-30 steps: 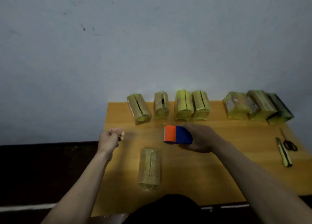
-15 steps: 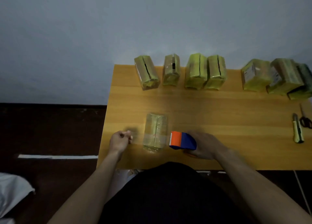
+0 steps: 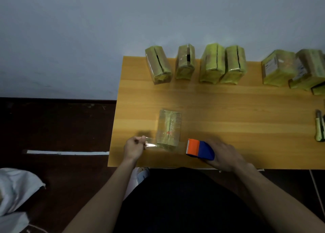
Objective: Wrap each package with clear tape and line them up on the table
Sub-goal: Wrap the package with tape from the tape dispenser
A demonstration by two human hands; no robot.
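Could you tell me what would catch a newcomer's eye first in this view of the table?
Probably the orange and blue tape dispenser gripped in the right hand near the table's front edge, the brightest thing in view. Just left of it lies a lone package, with a shiny strip of clear tape pinched by the left hand. Along the far edge stands a row of yellow-green packages.

Rightmost packages (image 3: pixel 316 78) and utility knife (image 3: pixel 319 127) cut by right edge, both hands motion-blurred
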